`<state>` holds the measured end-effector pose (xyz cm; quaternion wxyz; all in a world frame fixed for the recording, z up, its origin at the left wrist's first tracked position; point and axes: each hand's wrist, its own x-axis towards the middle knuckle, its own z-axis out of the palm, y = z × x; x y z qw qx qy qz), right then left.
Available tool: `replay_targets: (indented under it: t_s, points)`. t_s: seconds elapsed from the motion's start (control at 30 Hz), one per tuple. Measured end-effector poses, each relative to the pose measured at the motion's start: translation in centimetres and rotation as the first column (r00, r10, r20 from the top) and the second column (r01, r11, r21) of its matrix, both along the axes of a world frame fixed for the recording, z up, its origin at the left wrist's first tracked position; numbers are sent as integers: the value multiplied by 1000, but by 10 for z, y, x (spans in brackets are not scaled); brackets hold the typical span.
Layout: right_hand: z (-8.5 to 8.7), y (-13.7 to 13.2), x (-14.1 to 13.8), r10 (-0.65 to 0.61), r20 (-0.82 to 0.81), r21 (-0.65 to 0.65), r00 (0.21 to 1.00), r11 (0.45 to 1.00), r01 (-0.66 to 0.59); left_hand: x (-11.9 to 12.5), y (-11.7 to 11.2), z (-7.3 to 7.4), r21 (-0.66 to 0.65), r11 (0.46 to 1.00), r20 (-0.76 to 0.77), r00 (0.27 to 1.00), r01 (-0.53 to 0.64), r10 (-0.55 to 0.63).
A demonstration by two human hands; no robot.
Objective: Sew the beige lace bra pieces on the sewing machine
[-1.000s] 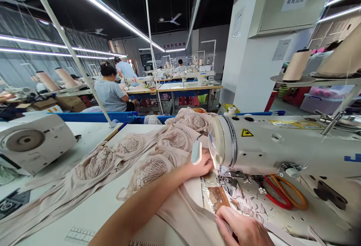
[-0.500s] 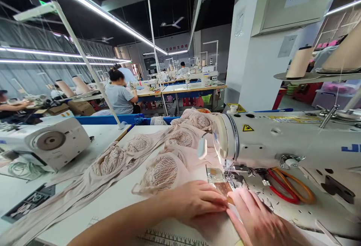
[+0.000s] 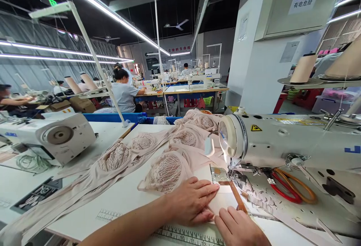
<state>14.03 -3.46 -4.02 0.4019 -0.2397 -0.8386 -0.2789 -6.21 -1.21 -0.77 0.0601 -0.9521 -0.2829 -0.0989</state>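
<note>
My left hand (image 3: 191, 202) lies palm down with its upper fingers stretched out, the tips on a pale fabric piece (image 3: 227, 197) in front of the needle area. Its lower fingers are bent. My right hand (image 3: 239, 229) is curled at the near edge of the same fabric, fingertips pressed together on it beside a brown strip (image 3: 239, 201); its thumb is hidden. Ahead stands a white sewing machine (image 3: 262, 137) with its lamp lit. A beige bra with a lace cup (image 3: 166, 172) lies just beyond my left hand.
More beige bras (image 3: 115, 157) trail across the white table (image 3: 84, 216), which has printed ruler marks. Red and orange handled scissors (image 3: 287, 189) and fabric scraps (image 3: 262, 197) lie under the machine arm. Another machine (image 3: 62, 133) and a small dark tray (image 3: 36, 195) are at left. A co-worker (image 3: 124, 91) sits ahead.
My hands have moved apart. The right hand has drawn back toward me and the left has shifted slightly left, uncovering the pale fabric, the brown strip and scraps. The view has turned slightly.
</note>
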Motion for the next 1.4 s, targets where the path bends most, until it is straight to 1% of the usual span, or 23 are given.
replay_targets:
  t_s: [0.03, 0.1, 0.2, 0.33, 0.43, 0.5, 0.63, 0.77, 0.87, 1.0, 1.2, 1.4]
  points:
    - [4, -1, 3, 17, -11, -12, 1000, 1000, -17, -1, -1, 0, 3, 1000, -1, 1000, 7, -7]
    - [11, -6, 11, 17, 15, -82, 1000, 996, -16, 0, -4, 1, 11, 1000, -4, 1000, 29, -29]
    - [22, -16, 27, -18, 111, -232, 994, 972, 43, 6, -6, 4, 13, 999, -26, 999, 41, -40]
    - [27, -18, 48, -38, 81, -361, 996, 930, 65, 28, -10, 10, -36, 999, -27, 999, -40, 39]
    - [28, -14, 61, -46, 41, -415, 998, 908, 59, 45, -13, 14, -40, 999, -15, 1000, -23, 22]
    - [29, -11, 66, -36, 9, -436, 999, 899, 36, 53, -12, 14, -37, 999, -34, 999, -7, 6]
    - [32, -8, 72, -19, -28, -437, 999, 900, 5, 60, -7, 10, -23, 998, -70, 996, -62, 60]
    - [35, -8, 71, 10, -17, -436, 1000, 900, -16, 64, -2, 1, 9, 996, -34, 996, -87, 88]
    - [36, -8, 69, 10, -10, -431, 1000, 902, -13, 64, 2, -2, 23, 997, 9, 997, -79, 79]
    - [33, -8, 66, -5, 8, -435, 1000, 900, 8, 62, 8, -2, 18, 998, 49, 997, -57, 56]
    - [28, -5, 63, -30, 29, -475, 999, 879, 40, 61, 12, 0, 6, 998, 53, 997, -57, 56]
    - [27, -2, 60, -45, 5, -503, 999, 863, 42, 59, 16, -5, 34, 997, 65, 996, -63, 61]
